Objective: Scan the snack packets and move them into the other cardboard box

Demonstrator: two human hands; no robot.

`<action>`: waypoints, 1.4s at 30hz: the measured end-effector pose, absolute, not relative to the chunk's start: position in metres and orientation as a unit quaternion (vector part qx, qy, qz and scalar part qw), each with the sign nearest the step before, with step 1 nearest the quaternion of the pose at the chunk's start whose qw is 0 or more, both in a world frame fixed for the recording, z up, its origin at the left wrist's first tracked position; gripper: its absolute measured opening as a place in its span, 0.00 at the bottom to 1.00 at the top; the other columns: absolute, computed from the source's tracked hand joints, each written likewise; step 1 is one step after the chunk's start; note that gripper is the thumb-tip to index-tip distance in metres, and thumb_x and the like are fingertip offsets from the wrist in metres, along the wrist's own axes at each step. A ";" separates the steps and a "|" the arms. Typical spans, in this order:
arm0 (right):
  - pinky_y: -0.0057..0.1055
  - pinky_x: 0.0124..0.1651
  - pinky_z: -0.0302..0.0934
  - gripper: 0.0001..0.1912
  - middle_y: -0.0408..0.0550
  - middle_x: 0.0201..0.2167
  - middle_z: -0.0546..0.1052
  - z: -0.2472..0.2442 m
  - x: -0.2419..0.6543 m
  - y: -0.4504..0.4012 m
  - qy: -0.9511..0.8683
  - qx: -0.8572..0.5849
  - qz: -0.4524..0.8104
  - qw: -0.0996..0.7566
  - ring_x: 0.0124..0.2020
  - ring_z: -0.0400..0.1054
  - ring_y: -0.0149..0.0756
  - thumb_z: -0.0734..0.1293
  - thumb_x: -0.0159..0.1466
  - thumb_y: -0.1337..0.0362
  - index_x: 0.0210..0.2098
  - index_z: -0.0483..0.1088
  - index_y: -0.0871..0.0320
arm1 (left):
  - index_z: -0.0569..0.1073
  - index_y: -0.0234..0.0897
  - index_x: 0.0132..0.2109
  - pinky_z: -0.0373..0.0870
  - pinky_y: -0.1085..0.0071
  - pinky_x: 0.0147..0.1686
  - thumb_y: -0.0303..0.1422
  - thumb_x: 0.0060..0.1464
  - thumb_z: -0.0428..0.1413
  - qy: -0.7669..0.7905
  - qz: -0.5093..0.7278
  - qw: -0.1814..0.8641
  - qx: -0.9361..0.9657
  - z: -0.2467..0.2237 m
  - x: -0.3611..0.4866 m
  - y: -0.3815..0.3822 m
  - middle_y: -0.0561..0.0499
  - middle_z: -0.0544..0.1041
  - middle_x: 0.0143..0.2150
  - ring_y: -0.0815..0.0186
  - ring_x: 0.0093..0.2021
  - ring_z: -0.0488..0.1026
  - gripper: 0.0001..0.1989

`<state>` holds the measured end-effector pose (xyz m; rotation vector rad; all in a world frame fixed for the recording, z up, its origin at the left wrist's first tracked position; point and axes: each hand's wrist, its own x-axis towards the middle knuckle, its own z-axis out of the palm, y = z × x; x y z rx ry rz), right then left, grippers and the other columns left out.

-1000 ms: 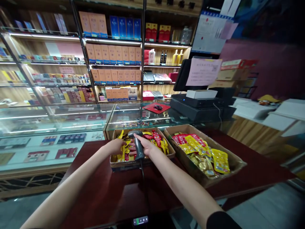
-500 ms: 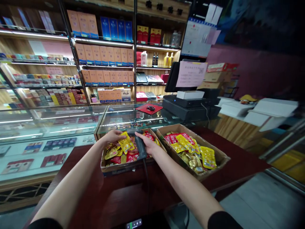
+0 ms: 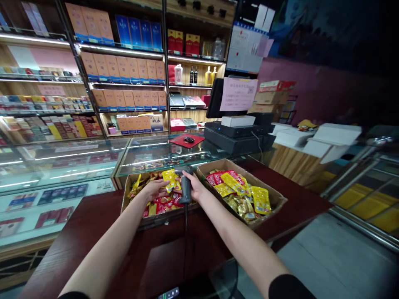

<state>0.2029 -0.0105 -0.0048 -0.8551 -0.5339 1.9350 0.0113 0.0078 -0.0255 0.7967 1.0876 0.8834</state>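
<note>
My right hand [image 3: 195, 186] is wrapped round the grip of a dark barcode scanner [image 3: 185, 189], whose cord [image 3: 186, 228] hangs down toward me. Pinched in the fingers of my left hand [image 3: 155, 190] is a yellow snack packet [image 3: 171, 180], close to the left side of the scanner's head. Both hands are above an open cardboard box [image 3: 125, 199] of red, gold and yellow packets. To its right, a second cardboard box [image 3: 278, 202] holds similar packets, with a yellow packet [image 3: 261, 200] lying on top.
Both boxes stand on a dark red counter [image 3: 124, 253]. Behind them is a glass display case [image 3: 149, 151] with a mouse [image 3: 188, 140] on a red mat. A monitor [image 3: 215, 99] and black cash drawer [image 3: 230, 139] stand at the back right. Metal railings [image 3: 358, 178] run along the right.
The yellow packet in my left hand has moved right, nearer the scanner. The scanner now stands more upright in my right hand. The whole view has shifted slightly.
</note>
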 end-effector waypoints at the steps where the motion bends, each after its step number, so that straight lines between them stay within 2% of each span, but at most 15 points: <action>1: 0.39 0.38 0.72 0.13 0.46 0.29 0.75 -0.006 0.203 -0.011 -0.220 -0.346 0.789 0.458 0.27 0.72 0.32 0.66 0.62 0.56 0.39 0.68 0.59 | 0.71 0.34 0.35 0.76 0.69 0.28 0.29 0.35 0.70 0.482 0.395 0.694 0.359 -0.026 0.011 0.008 0.52 0.76 0.27 0.69 0.23 0.73 0.19; 8: 0.37 0.37 0.72 0.13 0.46 0.29 0.77 -0.017 0.201 -0.012 -0.218 -0.328 0.797 0.458 0.25 0.70 0.31 0.64 0.63 0.56 0.41 0.69 0.59 | 0.73 0.33 0.38 0.76 0.72 0.28 0.28 0.42 0.67 0.485 0.394 0.688 0.368 -0.026 0.009 0.006 0.47 0.79 0.32 0.67 0.26 0.75 0.14; 14: 0.36 0.36 0.72 0.13 0.46 0.27 0.77 -0.021 0.202 -0.011 -0.208 -0.317 0.802 0.462 0.25 0.70 0.31 0.63 0.64 0.56 0.42 0.69 0.59 | 0.76 0.33 0.36 0.74 0.75 0.27 0.30 0.40 0.68 0.473 0.399 0.683 0.389 -0.028 0.012 0.007 0.46 0.79 0.33 0.68 0.27 0.75 0.14; 18: 0.32 0.34 0.71 0.13 0.47 0.26 0.77 -0.018 0.204 -0.010 -0.210 -0.341 0.791 0.463 0.24 0.70 0.31 0.64 0.63 0.56 0.39 0.71 0.61 | 0.77 0.32 0.37 0.73 0.76 0.26 0.30 0.40 0.68 0.471 0.412 0.673 0.395 -0.030 0.014 0.007 0.46 0.79 0.34 0.70 0.25 0.74 0.14; 23: 0.33 0.39 0.71 0.12 0.50 0.29 0.77 0.005 0.206 -0.017 -0.220 -0.394 0.739 0.501 0.33 0.74 0.35 0.66 0.61 0.57 0.35 0.70 0.62 | 0.77 0.30 0.39 0.73 0.75 0.26 0.32 0.40 0.68 0.462 0.425 0.666 0.403 -0.029 0.016 0.009 0.44 0.79 0.34 0.68 0.27 0.75 0.17; 26: 0.33 0.39 0.71 0.11 0.50 0.29 0.77 0.025 0.208 -0.033 -0.249 -0.391 0.705 0.537 0.34 0.75 0.35 0.67 0.61 0.59 0.33 0.68 0.62 | 0.77 0.31 0.39 0.73 0.75 0.26 0.33 0.39 0.68 0.464 0.431 0.659 0.407 -0.028 0.018 0.010 0.44 0.80 0.35 0.67 0.28 0.76 0.17; 30: 0.33 0.30 0.73 0.13 0.47 0.30 0.75 0.036 0.207 -0.067 -0.321 -0.372 0.692 0.529 0.26 0.74 0.33 0.69 0.59 0.57 0.33 0.66 0.61 | 0.78 0.32 0.39 0.73 0.76 0.27 0.34 0.39 0.68 0.461 0.433 0.651 0.420 -0.030 0.019 0.010 0.45 0.80 0.35 0.67 0.30 0.76 0.17; 35: 0.28 0.16 0.66 0.19 0.40 0.24 0.70 0.015 0.195 -0.109 -0.395 -0.429 0.670 0.459 0.15 0.67 0.28 0.70 0.55 0.51 0.34 0.64 0.60 | 0.78 0.33 0.39 0.73 0.76 0.29 0.35 0.39 0.68 0.449 0.433 0.650 0.434 -0.034 0.020 0.010 0.46 0.80 0.36 0.67 0.31 0.77 0.18; 39: 0.24 0.12 0.60 0.22 0.35 0.16 0.66 -0.009 0.183 -0.127 -0.426 -0.487 0.626 0.436 0.11 0.61 0.27 0.69 0.54 0.48 0.38 0.62 0.58 | 0.78 0.32 0.39 0.74 0.73 0.31 0.35 0.37 0.69 0.449 0.431 0.646 0.442 -0.036 0.023 0.010 0.45 0.80 0.37 0.65 0.32 0.77 0.19; 42: 0.24 0.12 0.60 0.24 0.34 0.14 0.65 -0.018 0.177 -0.134 -0.436 -0.491 0.614 0.438 0.12 0.61 0.27 0.68 0.54 0.47 0.39 0.62 0.58 | 0.78 0.32 0.39 0.74 0.73 0.30 0.35 0.36 0.69 0.454 0.428 0.640 0.449 -0.036 0.024 0.009 0.45 0.80 0.36 0.65 0.32 0.77 0.20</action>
